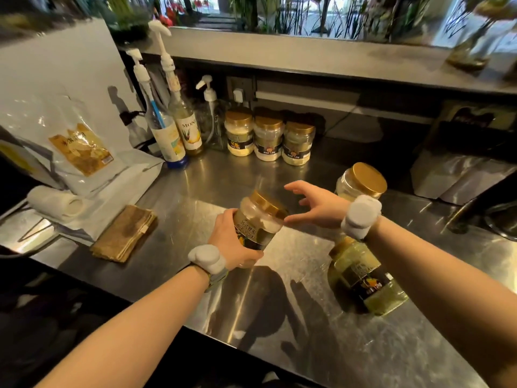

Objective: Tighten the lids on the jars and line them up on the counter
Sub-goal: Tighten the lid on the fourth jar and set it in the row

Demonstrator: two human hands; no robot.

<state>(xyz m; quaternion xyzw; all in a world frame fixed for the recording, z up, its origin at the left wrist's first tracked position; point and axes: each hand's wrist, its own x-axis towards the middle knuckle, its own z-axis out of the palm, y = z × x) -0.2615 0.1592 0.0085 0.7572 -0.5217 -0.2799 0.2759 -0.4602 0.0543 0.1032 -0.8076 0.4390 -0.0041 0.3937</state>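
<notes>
My left hand [233,242] grips a clear jar [258,219] with a gold lid [268,203], held tilted above the steel counter [212,191]. My right hand [316,207] hovers just right of that lid, fingers spread, holding nothing. Three gold-lidded jars [268,137] stand side by side in a row at the back of the counter. Another jar [362,180] stands behind my right wrist. A further jar [363,278] with greenish contents sits under my right forearm, its lid mostly hidden.
Pump bottles [179,119] stand left of the jar row. A large foil pouch [75,147], a rolled white towel [53,204] and a folded brown cloth [126,233] lie at the left. Silver bags [458,175] and a sink rim [500,222] are at the right.
</notes>
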